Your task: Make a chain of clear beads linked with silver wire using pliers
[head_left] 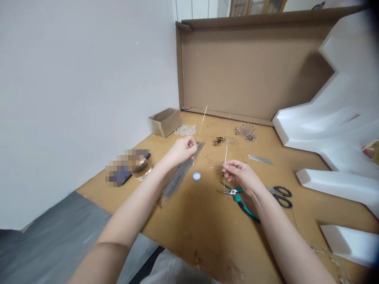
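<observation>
My left hand (187, 149) is pinched closed over the far end of a bundle of thin grey wires (180, 177). A fine bright wire (203, 123) rises from its fingertips. My right hand (235, 172) pinches another thin straight wire (227, 148), held nearly upright, its lower end reaching down over the pliers. Those green-handled pliers (241, 203) lie with jaws apart just below my right hand. Between the hands sits a small round white disc with a blue rim (197, 176).
At the back left stand a small cardboard box (166, 123) and a pile of clear beads (186, 129). Black rings (218, 141), a tangled wire heap (246, 132), short wires (260, 159) and scissors (282, 197) lie rightward. White foam pieces (331, 185) line the right; clear tape (142, 169) is left.
</observation>
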`<state>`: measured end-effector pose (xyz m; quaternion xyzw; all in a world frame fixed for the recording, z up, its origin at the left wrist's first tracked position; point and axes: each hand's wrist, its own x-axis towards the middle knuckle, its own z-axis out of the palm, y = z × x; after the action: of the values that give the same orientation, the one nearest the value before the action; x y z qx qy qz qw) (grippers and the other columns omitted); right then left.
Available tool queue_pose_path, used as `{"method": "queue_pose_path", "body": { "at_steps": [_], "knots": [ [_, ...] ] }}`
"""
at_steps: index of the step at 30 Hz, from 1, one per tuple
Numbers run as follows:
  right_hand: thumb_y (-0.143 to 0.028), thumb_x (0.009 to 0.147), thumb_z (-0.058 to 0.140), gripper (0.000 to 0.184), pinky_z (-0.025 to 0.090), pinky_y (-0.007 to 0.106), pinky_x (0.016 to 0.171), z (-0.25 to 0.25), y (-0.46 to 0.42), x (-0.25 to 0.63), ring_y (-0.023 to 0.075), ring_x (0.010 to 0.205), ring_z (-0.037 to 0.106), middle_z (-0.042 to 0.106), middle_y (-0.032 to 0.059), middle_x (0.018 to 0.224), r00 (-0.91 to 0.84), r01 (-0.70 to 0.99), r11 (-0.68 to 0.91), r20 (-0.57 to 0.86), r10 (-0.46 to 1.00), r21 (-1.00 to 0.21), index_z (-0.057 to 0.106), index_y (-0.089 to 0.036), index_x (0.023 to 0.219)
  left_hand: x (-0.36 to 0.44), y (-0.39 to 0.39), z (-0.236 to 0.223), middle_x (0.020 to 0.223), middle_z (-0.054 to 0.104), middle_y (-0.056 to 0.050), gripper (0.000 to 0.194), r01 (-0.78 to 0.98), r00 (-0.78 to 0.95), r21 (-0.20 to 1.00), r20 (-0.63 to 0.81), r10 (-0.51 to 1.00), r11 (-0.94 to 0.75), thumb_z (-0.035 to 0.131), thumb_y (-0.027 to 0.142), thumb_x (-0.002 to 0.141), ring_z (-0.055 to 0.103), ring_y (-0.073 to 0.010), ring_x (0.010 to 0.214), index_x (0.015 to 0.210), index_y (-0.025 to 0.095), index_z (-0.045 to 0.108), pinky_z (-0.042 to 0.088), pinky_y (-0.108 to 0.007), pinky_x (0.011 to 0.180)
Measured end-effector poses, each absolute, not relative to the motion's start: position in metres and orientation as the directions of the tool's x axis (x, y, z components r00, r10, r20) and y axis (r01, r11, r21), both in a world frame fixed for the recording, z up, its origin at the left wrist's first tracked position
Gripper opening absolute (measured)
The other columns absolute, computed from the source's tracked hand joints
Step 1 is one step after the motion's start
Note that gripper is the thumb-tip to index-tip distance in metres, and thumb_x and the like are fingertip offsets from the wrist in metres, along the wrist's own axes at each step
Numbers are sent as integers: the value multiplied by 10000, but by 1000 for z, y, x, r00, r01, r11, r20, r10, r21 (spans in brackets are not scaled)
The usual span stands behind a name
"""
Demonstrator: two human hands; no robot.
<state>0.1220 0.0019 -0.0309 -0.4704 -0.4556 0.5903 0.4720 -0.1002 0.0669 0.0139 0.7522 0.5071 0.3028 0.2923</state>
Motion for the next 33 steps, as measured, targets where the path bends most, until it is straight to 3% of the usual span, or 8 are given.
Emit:
{"method": "queue_pose_path", "body": {
  "at_steps": [3,8,15,21,25,33],
  "knots": [
    [-350,613,723,211,428,223,495,-21,-2,120,89,520,539,623,-3,651,-104,-79,-91,-83,991,-993,636,-181,705,-77,54,22,623,585,3,47,265,392,921,168,904,-286,438,204,786,598,-87,544,780,158,435,397,-160,461],
    [-356,644,704,207,450,240,521,-7,-8,121,105,537,555,635,9,657,-101,33,-1,-4,995,-999,648,-180,736,-45,44,20,625,563,8,95,44,465,945,269,843,-325,485,236,797,601,-92,543,786,153,440,425,-161,447],
    [-369,660,690,212,449,233,529,0,-10,131,107,553,558,620,6,644,-80,102,15,7,997,-995,660,-176,742,-30,46,20,575,556,22,92,15,522,938,289,803,-347,496,236,789,594,-93,531,784,151,462,456,-176,470],
    [-399,655,686,256,443,235,517,-2,-8,129,103,516,536,601,-1,589,-82,149,21,9,997,-989,661,-165,754,-28,50,18,606,568,18,87,-63,553,966,243,797,-250,492,215,787,598,-95,523,767,149,439,433,-163,431],
    [-412,676,664,272,420,218,478,-2,-9,129,94,503,533,651,29,681,-83,166,15,1,997,-986,650,-162,784,-27,54,15,643,566,14,74,-118,572,973,232,787,-200,484,177,789,605,-94,533,754,140,431,449,-171,437],
    [-436,648,677,297,391,210,435,5,-13,125,77,443,488,646,21,639,-60,221,-35,-50,997,-975,635,-162,753,-28,58,15,651,569,9,81,-134,583,975,223,782,-178,500,199,801,612,-103,532,787,131,458,451,-178,439]
  ]
}}
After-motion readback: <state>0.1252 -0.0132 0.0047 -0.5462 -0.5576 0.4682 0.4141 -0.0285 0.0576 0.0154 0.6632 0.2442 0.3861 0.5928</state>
